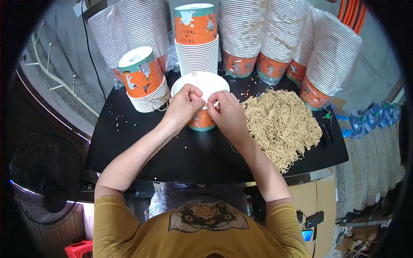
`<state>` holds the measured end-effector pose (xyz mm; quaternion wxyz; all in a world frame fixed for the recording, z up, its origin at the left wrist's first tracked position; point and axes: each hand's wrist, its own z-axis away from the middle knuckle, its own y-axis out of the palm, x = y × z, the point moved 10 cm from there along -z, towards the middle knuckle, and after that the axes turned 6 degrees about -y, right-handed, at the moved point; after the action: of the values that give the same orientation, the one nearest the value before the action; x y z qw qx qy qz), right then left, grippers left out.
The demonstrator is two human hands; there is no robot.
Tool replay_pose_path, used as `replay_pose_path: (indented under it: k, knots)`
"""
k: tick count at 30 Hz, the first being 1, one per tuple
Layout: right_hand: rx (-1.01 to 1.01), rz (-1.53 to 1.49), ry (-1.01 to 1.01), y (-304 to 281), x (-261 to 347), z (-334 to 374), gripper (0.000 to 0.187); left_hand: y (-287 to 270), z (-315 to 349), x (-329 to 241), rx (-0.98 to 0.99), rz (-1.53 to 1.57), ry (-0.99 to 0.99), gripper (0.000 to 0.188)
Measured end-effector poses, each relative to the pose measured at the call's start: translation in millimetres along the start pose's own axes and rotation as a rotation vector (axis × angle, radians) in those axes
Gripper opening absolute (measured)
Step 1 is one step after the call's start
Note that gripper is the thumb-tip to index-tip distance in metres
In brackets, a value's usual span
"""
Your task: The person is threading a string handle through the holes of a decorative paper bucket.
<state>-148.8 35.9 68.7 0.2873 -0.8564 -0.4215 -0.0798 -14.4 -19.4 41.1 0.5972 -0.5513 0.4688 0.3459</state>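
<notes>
Left hand (pixel 195 100) pinches over a cup (pixel 201 122); black table (pixel 172 161) beneath, fan (pixel 43 172) leftward.

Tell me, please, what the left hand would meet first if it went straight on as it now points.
Most likely the white inside of the open paper cup, ahead of the left hand, though depth is unclear.

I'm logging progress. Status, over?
Left hand, right hand at near rim of round orange-and-teal paper bucket; grip unclear. Bucket mouth-up. Tan string heap beside right forearm.
</notes>
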Motion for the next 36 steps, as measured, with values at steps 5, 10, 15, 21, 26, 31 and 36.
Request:
replay_pose_path:
  k: [5,10,15,21,26,31,36]
  knots:
    - [-0.014,-0.022,-0.024,-1,1,3,0.015,4,-2,2,0.066,0.062,-0.074,0.025]
    - [-0.012,0.006,-0.079,0,7,3,0.015,3,-1,1,0.072,0.087,-0.081,0.025]
    - [-0.015,0.034,-0.09,-1,9,3,0.014,4,3,-5,0.067,0.144,-0.088,0.026]
    - [-0.037,0.135,-0.155,-4,20,1,0.014,3,2,1,0.034,0.179,-0.07,0.024]
    - [-0.047,0.214,-0.19,-4,25,2,0.016,4,6,-2,0.011,0.203,-0.089,0.023]
    - [-0.033,0.316,-0.2,2,32,-1,0.02,2,10,-2,0.004,0.22,-0.081,0.021]
    - [-0.046,0.382,-0.186,6,34,-5,0.023,3,13,-6,0.023,0.296,-0.078,0.02]
